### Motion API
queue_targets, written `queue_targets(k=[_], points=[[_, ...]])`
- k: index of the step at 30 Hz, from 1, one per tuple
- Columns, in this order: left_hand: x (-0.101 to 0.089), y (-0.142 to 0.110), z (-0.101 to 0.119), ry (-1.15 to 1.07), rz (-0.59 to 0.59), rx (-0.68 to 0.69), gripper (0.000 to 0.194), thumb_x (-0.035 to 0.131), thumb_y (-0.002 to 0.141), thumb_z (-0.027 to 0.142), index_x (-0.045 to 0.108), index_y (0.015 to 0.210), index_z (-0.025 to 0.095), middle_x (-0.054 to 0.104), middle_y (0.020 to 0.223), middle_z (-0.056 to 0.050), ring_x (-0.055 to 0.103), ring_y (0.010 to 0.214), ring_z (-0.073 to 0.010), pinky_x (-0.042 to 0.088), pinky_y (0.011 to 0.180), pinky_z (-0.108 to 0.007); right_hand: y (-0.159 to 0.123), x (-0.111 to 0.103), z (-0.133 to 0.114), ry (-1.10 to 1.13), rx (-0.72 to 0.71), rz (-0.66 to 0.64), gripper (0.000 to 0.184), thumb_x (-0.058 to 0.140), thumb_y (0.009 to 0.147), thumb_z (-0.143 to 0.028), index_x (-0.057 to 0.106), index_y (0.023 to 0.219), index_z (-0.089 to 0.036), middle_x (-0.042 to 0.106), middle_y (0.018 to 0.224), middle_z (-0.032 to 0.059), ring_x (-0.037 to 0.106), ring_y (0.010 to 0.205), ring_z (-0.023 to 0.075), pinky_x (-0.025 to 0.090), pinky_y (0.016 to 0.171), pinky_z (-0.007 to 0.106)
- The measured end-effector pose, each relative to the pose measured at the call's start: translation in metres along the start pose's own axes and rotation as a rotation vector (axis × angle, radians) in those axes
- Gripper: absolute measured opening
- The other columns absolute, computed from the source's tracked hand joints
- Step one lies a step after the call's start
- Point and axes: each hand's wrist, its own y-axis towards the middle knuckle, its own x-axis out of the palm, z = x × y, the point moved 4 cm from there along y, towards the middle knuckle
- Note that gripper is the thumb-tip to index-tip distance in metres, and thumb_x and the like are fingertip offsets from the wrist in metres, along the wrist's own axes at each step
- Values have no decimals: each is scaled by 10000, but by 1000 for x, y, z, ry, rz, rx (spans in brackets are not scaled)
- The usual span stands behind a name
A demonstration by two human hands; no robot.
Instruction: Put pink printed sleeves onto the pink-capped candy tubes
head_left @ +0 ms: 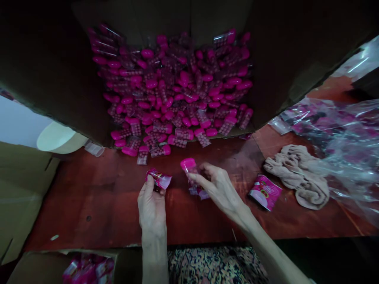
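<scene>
A large heap of small pink-capped clear plastic packs [168, 86] fills the space between brown cardboard flaps and spills onto the reddish wooden table [89, 205]. My left hand [152, 205] holds a small pink foil packet [159, 178] upright in its fingertips. My right hand [220, 193] reaches to the left and pinches a pink-capped pack [188, 165] just below the heap's front edge. Part of that pack is hidden behind my fingers. A flat pink printed sachet [265, 192] lies to the right of my right hand.
A crumpled beige cloth [296, 175] and a clear plastic bag [334, 134] with pink contents lie at the right. A cardboard box [89, 270] holding pink packets sits at the lower left, near a pale round bowl [56, 138] and patterned fabric [214, 264].
</scene>
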Motion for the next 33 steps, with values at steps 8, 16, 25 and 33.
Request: queue_targets(k=[8, 16, 25, 33], points=[[13, -9, -12, 12, -62, 67, 128, 724, 679, 253, 651, 705, 151, 671, 683, 12, 591, 616, -87, 450, 642, -218, -39, 19, -5, 586, 295, -83, 238, 593, 799, -398, 579, 743, -166, 643, 661, 7, 570, 600, 128, 428, 571, 248], [20, -20, -23, 94, -94, 49, 202, 758, 623, 310, 633, 689, 167, 650, 608, 29, 568, 510, -93, 447, 560, -235, -44, 28, -5, 969, 403, -222, 254, 598, 792, -415, 587, 769, -163, 639, 664, 5, 598, 603, 117, 403, 500, 200], [26, -27, -38, 164, -224, -69, 209, 774, 605, 245, 661, 740, 132, 684, 685, -15, 605, 600, -100, 471, 625, -223, -49, 23, 1, 549, 283, 31, 233, 496, 878, -360, 629, 913, -172, 655, 749, 22, 591, 675, 145, 446, 625, 243], [28, -30, -39, 194, -294, -161, 188, 751, 643, 263, 642, 728, 136, 667, 601, -9, 565, 479, -80, 490, 583, -226, -49, 23, 2, 461, 187, 34, 226, 489, 885, -312, 631, 979, -164, 669, 787, 43, 601, 696, 162, 463, 662, 257]])
